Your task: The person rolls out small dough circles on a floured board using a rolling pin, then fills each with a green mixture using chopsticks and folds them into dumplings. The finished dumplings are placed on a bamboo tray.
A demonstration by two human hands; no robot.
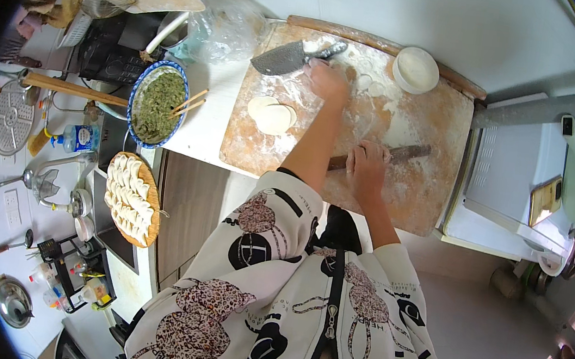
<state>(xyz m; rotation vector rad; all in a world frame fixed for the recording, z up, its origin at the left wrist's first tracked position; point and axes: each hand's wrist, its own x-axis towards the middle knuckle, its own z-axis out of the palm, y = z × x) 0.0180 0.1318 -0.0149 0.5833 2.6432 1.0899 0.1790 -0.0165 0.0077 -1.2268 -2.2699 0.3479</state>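
My right hand [368, 163] lies over a dark wooden rolling pin [410, 153] on the floured wooden board [413, 194], fingers folded across it. Further back, my left hand [326, 80] is low over the board with curled fingers, right beside the cleaver [282, 59]. What those fingers touch is hidden from above. A small overlapping stack of flat dough rounds [273, 117] rests left of my left forearm. Small floured dough pieces [365, 82] sit in loose flour to the right of my left hand. A white bowl [416, 70] with flour-like powder stands at the board's back right.
Left of the board, a blue-rimmed bowl [186, 80] holds green filling and chopsticks [190, 103]. Folded dumplings [128, 196] line a round woven tray [157, 194] near the sink. A long wooden rod [346, 34] edges the board's back. A white appliance [506, 172] stands right.
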